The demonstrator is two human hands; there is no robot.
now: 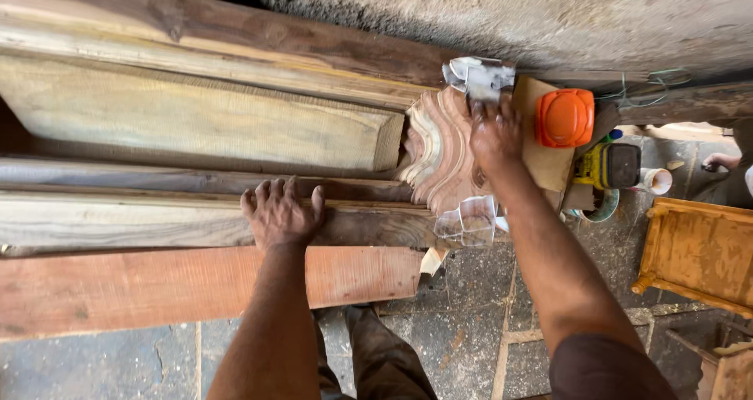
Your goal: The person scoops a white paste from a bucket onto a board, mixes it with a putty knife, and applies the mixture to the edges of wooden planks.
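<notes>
My left hand (280, 212) rests flat, fingers spread, on a long dark plank (157, 220) in a stack of boards. My right hand (494, 129) presses down on a carved wooden piece (439, 153) with wavy layered ridges, at the end of the boards. A crumpled piece of whitish sandpaper (477, 77) lies just beyond the right fingertips; whether the fingers grip it I cannot tell. A second crumpled piece of sandpaper (468, 221) lies at the near edge of the carving.
A reddish board (157, 286) lies nearest me, over a stone-tiled floor (463, 345). An orange-capped power tool (566, 118) and a yellow-black tool (612, 165) sit right of the carving. A small yellowish wooden frame (698, 251) stands far right. A rough wall (510, 16) runs behind.
</notes>
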